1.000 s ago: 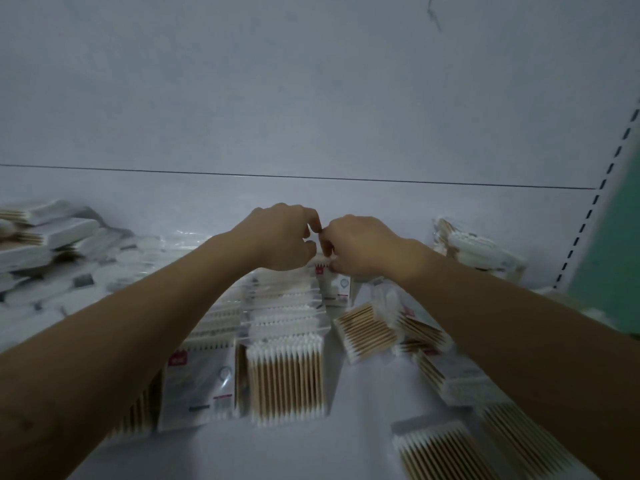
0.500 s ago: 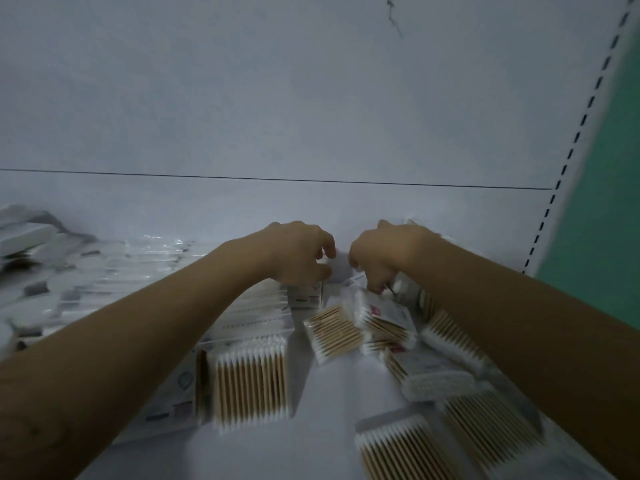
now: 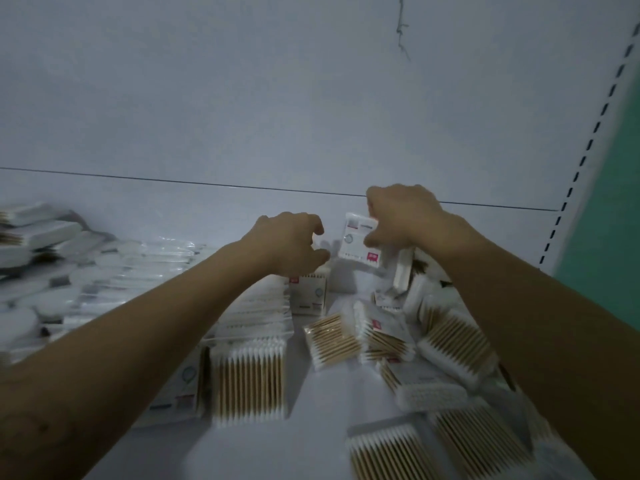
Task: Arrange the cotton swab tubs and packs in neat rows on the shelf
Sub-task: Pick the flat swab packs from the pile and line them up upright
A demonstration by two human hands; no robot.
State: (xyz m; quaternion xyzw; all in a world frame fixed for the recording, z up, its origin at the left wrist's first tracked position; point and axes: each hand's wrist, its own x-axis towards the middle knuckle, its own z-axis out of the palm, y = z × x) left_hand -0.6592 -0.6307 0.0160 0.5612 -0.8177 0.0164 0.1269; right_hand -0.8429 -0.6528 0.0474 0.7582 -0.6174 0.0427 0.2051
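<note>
My right hand (image 3: 405,216) holds a white cotton swab pack (image 3: 358,245) with a red mark, lifted upright near the shelf's back wall. My left hand (image 3: 287,242) hovers just left of it, fingers curled and apart, holding nothing. Below the left hand a neat row of swab packs (image 3: 256,317) runs toward me, ending in a pack with wooden sticks (image 3: 249,382). Another labelled pack (image 3: 308,294) stands at the row's far end. Loose swab packs (image 3: 453,344) lie jumbled under my right forearm.
Round white tubs and wrapped packs (image 3: 90,271) fill the left side, with stacked packs (image 3: 31,233) at the far left. The white shelf floor (image 3: 311,438) shows between the row and the jumble. A perforated upright (image 3: 588,140) and green wall bound the right.
My right hand has risen from the jumbled pile with a white pack in it. My left hand has opened slightly and stayed beside it. The view has shifted left.
</note>
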